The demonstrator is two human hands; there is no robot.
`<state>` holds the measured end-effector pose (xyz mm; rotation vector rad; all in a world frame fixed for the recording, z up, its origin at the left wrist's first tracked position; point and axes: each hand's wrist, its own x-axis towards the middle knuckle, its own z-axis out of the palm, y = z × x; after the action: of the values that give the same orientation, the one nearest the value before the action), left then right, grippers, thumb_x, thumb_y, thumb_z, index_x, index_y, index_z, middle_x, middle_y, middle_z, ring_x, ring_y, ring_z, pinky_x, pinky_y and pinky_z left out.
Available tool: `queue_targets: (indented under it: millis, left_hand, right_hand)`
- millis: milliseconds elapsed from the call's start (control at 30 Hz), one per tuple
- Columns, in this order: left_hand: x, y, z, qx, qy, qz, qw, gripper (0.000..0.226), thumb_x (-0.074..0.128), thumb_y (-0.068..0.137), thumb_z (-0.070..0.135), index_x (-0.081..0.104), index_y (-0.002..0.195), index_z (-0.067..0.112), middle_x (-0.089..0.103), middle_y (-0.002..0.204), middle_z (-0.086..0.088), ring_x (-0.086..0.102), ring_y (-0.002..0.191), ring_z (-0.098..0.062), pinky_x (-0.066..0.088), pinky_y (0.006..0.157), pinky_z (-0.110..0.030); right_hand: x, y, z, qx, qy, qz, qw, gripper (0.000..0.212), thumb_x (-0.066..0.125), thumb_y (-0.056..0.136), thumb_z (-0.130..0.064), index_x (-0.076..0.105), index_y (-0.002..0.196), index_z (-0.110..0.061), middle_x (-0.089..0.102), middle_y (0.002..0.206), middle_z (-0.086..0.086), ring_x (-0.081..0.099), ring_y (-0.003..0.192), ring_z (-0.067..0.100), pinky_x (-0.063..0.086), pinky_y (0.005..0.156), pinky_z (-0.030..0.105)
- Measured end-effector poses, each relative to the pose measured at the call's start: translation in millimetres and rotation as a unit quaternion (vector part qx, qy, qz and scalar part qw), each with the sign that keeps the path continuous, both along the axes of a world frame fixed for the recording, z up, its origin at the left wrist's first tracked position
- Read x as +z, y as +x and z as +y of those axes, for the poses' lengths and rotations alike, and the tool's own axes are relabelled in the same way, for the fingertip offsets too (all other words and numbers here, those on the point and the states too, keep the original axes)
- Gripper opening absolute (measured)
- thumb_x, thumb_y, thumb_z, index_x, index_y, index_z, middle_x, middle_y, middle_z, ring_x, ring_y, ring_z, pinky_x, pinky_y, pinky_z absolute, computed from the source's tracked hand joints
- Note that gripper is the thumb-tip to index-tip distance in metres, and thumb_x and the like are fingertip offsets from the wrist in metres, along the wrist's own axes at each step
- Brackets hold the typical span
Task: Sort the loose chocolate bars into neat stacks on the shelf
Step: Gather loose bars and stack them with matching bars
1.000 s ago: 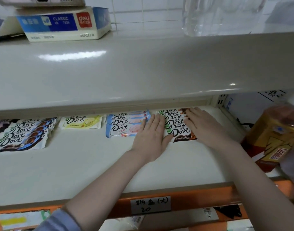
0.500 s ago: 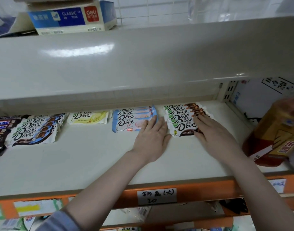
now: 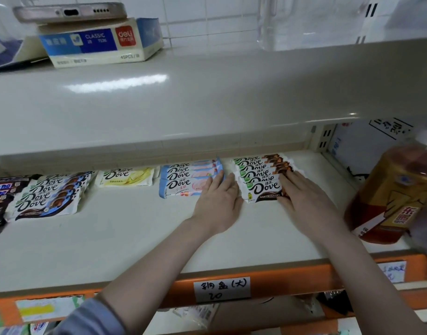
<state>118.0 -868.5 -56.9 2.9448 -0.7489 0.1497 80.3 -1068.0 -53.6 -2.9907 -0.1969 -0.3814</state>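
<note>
Right hand (image 3: 304, 199) has slid off the brown chocolate stack (image 3: 260, 177) to its right edge, left hand (image 3: 219, 201) flat between stacks, fingers straight, gripping nothing — squared on the shelf (image 3: 110, 238).

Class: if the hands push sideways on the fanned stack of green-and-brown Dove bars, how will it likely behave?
The green-and-brown stack probably shears, since its bars overlap loosely. Glossy wrappers likely slide easily on the smooth shelf. With the left hand and right hand flanking it, bars should stay contained.
</note>
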Motion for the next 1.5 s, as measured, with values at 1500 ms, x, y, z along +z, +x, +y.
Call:
queue_targets:
  millis: [1500]
  left_hand:
    - [1.1, -14.4, 136.2, 0.073, 0.012, -0.023, 0.997, 0.061, 0.024, 0.098, 0.045, 0.01, 0.149, 0.014, 0.005, 0.158, -0.005, 0.004, 0.146, -0.018, 0.004, 0.117, -0.029]
  right_hand:
    - [7.1, -2.3, 90.2, 0.031, -0.038, -0.023, 0.999, 0.043, 0.05, 0.091, -0.016, 0.045, 0.13, 0.002, 0.047, 0.135, 0.021, 0.04, 0.129, 0.032, 0.008, 0.107, 0.03]
